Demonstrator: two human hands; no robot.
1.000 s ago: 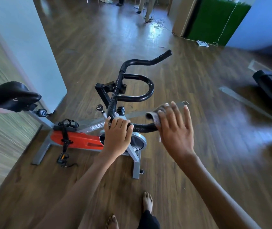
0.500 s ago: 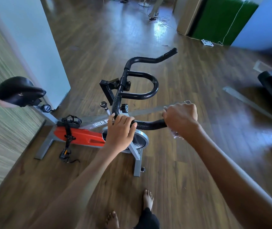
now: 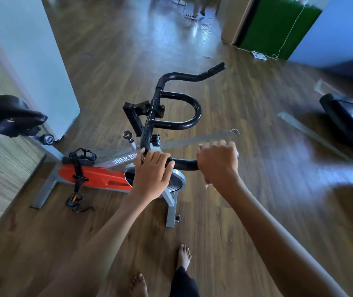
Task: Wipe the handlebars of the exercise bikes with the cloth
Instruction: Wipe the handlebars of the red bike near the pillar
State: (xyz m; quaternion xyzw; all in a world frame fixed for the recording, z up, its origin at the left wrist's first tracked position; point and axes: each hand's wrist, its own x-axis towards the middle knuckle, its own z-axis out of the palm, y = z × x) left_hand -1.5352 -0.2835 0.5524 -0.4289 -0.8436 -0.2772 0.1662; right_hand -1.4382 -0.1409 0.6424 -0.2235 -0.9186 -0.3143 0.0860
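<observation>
here, left hand (image 3: 152, 170) grip clamps the black tubular handlebar (image 3: 184, 163); right hand (image 3: 217, 161) grip clamps its near end over a pale cloth (image 3: 208, 186).

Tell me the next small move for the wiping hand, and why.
Probably slide the right hand along the handlebar toward the left hand. It is curled round the near end with the cloth, only a pale edge showing below it, and the black stretch between the hands lies bare. The left hand grips the bend, steadying the bar.
</observation>
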